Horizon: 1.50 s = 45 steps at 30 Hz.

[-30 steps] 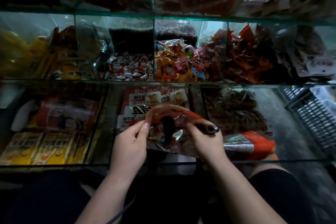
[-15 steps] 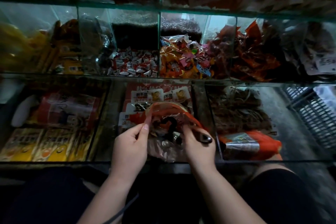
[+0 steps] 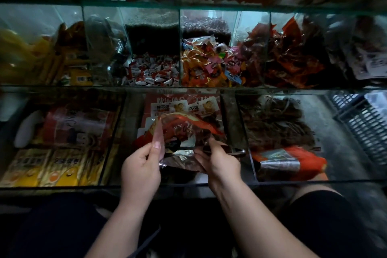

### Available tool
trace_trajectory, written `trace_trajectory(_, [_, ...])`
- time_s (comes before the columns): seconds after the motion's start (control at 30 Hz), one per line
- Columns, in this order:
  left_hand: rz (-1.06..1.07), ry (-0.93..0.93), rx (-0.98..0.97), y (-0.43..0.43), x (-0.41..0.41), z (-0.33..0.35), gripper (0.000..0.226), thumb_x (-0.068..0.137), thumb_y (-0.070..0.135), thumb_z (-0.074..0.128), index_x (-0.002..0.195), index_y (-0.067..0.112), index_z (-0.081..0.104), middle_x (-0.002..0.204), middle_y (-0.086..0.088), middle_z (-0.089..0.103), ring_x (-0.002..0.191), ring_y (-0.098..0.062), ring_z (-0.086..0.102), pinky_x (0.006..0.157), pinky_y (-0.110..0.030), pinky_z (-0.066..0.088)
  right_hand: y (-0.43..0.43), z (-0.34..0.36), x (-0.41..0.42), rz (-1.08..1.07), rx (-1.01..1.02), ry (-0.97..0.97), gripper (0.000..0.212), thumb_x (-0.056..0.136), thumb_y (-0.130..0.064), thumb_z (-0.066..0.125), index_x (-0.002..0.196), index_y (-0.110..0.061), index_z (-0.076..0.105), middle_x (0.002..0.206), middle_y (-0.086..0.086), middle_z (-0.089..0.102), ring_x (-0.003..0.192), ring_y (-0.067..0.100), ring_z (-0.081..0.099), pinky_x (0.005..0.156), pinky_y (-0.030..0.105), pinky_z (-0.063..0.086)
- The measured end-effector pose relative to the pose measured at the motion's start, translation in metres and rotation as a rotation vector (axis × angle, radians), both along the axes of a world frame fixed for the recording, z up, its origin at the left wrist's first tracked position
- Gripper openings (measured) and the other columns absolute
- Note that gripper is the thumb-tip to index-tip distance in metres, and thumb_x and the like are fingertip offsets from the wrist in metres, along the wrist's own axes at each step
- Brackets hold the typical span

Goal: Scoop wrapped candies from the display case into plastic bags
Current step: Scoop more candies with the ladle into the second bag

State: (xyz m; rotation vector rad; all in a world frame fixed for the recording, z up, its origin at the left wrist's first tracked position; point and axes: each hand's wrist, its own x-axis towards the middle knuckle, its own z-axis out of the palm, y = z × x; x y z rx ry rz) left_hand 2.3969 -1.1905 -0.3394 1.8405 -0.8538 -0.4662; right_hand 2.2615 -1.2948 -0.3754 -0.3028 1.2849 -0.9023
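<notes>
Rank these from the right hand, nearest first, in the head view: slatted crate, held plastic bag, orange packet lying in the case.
1. plastic bag: centre, touching the right hand.
2. orange packet: next compartment, rightward.
3. slatted crate: far right, outside the case.

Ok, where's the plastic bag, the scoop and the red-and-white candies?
plastic bag [image 3: 184, 132]: head view, on its crinkled clear front.
scoop [image 3: 235, 151]: head view, on the free end of its dark handle.
red-and-white candies [image 3: 155, 71]: head view, on the middle of the pile.
</notes>
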Motion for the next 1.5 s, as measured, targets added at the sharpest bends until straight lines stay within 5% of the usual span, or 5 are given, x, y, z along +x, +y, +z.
trace_trajectory(0.23, [0.038, 0.022, -0.004, 0.003, 0.001, 0.004, 0.040, 0.103, 0.040, 0.051, 0.075, 0.065, 0.065, 0.080, 0.023, 0.072, 0.078, 0.003, 0.066, 0.067, -0.028, 0.051, 0.000, 0.003, 0.016, 0.278, -0.442, 0.313, 0.007, 0.078, -0.042, 0.077, 0.084, -0.045, 0.076, 0.084, -0.012, 0.079, 0.085, 0.010, 0.076, 0.090, 0.048, 0.060])
trace_trajectory(0.53, [0.090, -0.080, 0.028, 0.014, 0.019, 0.012, 0.034, 0.103, 0.036, 0.052, 0.075, 0.030, 0.070, 0.066, 0.004, 0.067, 0.058, -0.009, 0.060, 0.050, -0.031, 0.042, 0.005, 0.008, 0.029, 0.144, -0.158, 0.037, 0.040, 0.080, -0.026, 0.085, 0.111, -0.008, 0.066, 0.089, 0.013, 0.079, 0.080, 0.027, 0.079, 0.069, 0.035, 0.063])
trace_trajectory(0.8, [0.208, -0.221, 0.010, 0.019, 0.034, 0.025, 0.037, 0.097, 0.025, 0.065, 0.064, 0.041, 0.064, 0.074, 0.028, 0.068, 0.071, 0.006, 0.062, 0.055, -0.008, 0.040, 0.023, 0.005, 0.034, 0.534, -0.813, 0.513, 0.011, 0.090, -0.026, 0.075, 0.079, -0.026, 0.072, 0.079, -0.009, 0.074, 0.079, 0.004, 0.070, 0.076, 0.022, 0.054])
trace_trajectory(1.1, [0.264, -0.242, 0.065, 0.022, 0.040, 0.024, 0.035, 0.096, 0.033, 0.064, 0.063, 0.044, 0.060, 0.071, 0.029, 0.065, 0.067, 0.003, 0.061, 0.051, -0.017, 0.035, 0.023, 0.035, 0.030, 0.122, -0.172, -0.015, 0.023, 0.085, -0.022, 0.082, 0.099, -0.006, 0.072, 0.085, 0.015, 0.079, 0.077, 0.030, 0.079, 0.062, 0.032, 0.062])
trace_trajectory(1.5, [0.190, -0.236, 0.126, 0.019, 0.031, 0.023, 0.014, 0.096, 0.028, 0.066, 0.088, 0.024, 0.077, 0.088, 0.017, 0.069, 0.086, 0.000, 0.062, 0.067, -0.015, 0.041, 0.040, 0.051, -0.023, 0.272, -0.676, 0.392, 0.021, 0.084, -0.048, 0.075, 0.078, -0.029, 0.078, 0.073, -0.003, 0.078, 0.071, 0.009, 0.076, 0.067, 0.021, 0.058])
